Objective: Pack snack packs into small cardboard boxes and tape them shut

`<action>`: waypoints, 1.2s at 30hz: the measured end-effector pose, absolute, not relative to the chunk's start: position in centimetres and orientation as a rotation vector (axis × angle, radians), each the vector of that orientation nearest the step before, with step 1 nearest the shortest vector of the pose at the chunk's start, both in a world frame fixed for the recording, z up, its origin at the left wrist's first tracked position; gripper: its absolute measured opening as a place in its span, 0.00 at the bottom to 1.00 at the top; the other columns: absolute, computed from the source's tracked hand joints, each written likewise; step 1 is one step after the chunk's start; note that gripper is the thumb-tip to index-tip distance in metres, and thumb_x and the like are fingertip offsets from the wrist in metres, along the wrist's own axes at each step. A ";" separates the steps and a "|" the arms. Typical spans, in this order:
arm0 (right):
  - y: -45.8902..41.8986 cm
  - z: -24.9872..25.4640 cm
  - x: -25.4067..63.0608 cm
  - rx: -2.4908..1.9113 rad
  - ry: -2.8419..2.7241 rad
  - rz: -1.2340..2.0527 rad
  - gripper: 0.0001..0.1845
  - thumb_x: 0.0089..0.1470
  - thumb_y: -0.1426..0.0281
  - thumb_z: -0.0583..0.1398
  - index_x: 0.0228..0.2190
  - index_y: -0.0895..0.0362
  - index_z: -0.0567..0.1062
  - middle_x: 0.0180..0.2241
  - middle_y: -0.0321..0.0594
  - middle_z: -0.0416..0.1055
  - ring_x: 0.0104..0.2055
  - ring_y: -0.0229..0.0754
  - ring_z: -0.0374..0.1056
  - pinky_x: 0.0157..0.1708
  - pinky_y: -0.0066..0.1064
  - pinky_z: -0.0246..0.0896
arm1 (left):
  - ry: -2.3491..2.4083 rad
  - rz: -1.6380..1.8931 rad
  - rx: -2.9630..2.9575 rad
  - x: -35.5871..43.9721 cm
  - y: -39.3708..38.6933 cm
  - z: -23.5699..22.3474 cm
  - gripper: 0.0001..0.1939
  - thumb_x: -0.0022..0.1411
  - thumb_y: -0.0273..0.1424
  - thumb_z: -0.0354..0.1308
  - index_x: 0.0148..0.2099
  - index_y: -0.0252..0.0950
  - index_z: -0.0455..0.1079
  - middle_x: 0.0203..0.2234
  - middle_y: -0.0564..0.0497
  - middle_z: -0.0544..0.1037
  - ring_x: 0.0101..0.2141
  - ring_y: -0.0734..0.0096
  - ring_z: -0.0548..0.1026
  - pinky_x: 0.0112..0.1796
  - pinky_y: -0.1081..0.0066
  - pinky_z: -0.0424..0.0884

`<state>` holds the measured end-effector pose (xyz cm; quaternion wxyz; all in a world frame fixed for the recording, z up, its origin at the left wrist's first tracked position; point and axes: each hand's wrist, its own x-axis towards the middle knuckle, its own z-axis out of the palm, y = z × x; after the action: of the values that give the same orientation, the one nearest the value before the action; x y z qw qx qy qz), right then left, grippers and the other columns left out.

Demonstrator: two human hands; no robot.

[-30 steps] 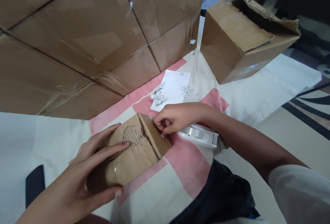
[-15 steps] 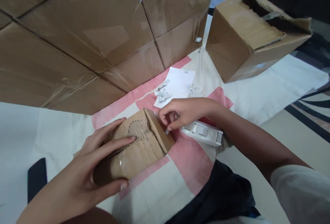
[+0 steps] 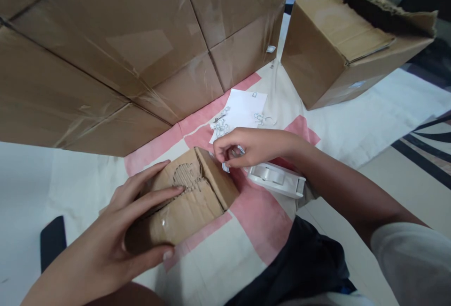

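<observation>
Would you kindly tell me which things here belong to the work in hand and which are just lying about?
Apparently in use:
small cardboard box, held by the left hand
small pale piece, in the right hand
perhaps white device and white paper

Seemingly lying about:
dark flat object
open box

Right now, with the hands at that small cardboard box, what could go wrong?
The tiny whitish piece pinched in the right hand might slip and fall. The small cardboard box, torn on top, could tear further if the left hand presses hard. The right forearm, close to the white tape dispenser, might nudge it.
</observation>
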<state>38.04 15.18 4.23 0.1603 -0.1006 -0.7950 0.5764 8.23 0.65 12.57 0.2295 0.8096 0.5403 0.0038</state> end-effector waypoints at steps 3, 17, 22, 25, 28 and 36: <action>15.0 3.9 37.8 -0.281 -2.287 1.651 0.08 0.54 0.80 0.58 0.31 0.56 0.66 0.31 0.33 0.67 0.31 0.35 0.60 0.32 0.27 0.54 | 1.489 0.003 2.244 8.2 0.7 12.6 0.33 0.57 0.42 0.65 0.64 0.58 0.63 0.71 0.54 0.50 0.68 0.46 0.55 0.64 0.53 0.61; 14.8 3.7 37.4 -0.235 -2.330 1.596 0.12 0.54 0.79 0.60 0.31 0.55 0.61 0.31 0.32 0.62 0.31 0.35 0.57 0.33 0.28 0.51 | 1.489 0.009 2.239 8.1 0.9 12.6 0.34 0.56 0.40 0.66 0.64 0.60 0.63 0.70 0.53 0.52 0.67 0.46 0.56 0.63 0.53 0.63; 14.6 3.8 37.3 -0.242 -2.334 1.579 0.12 0.54 0.79 0.60 0.31 0.55 0.61 0.30 0.31 0.62 0.30 0.35 0.57 0.32 0.28 0.50 | 1.472 -0.009 2.196 8.2 0.9 12.7 0.34 0.58 0.40 0.66 0.64 0.60 0.61 0.70 0.54 0.49 0.68 0.47 0.53 0.64 0.53 0.59; 14.5 3.8 37.2 -0.256 -2.346 1.551 0.13 0.54 0.79 0.61 0.30 0.54 0.61 0.29 0.31 0.62 0.29 0.35 0.58 0.32 0.28 0.50 | 1.472 -0.016 2.180 8.3 0.9 12.8 0.33 0.59 0.40 0.66 0.64 0.60 0.60 0.70 0.55 0.49 0.69 0.49 0.51 0.65 0.54 0.58; 14.5 3.8 37.3 -0.304 -2.375 1.512 0.13 0.54 0.77 0.62 0.30 0.54 0.61 0.29 0.31 0.64 0.30 0.36 0.59 0.31 0.28 0.49 | 1.481 -0.025 2.181 8.4 0.9 12.8 0.33 0.58 0.40 0.66 0.63 0.61 0.60 0.70 0.56 0.49 0.69 0.50 0.51 0.65 0.56 0.58; 14.7 3.7 37.5 -0.593 -2.480 1.358 0.20 0.51 0.68 0.68 0.32 0.54 0.60 0.28 0.31 0.67 0.29 0.38 0.60 0.29 0.29 0.43 | 1.470 -0.034 2.194 8.1 1.0 12.7 0.32 0.58 0.41 0.66 0.64 0.59 0.61 0.70 0.55 0.49 0.69 0.51 0.52 0.65 0.58 0.58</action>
<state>37.48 14.70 3.72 0.1260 -0.2038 -0.8516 0.4662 8.13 0.96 12.74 0.2476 0.8049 0.5392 -0.0124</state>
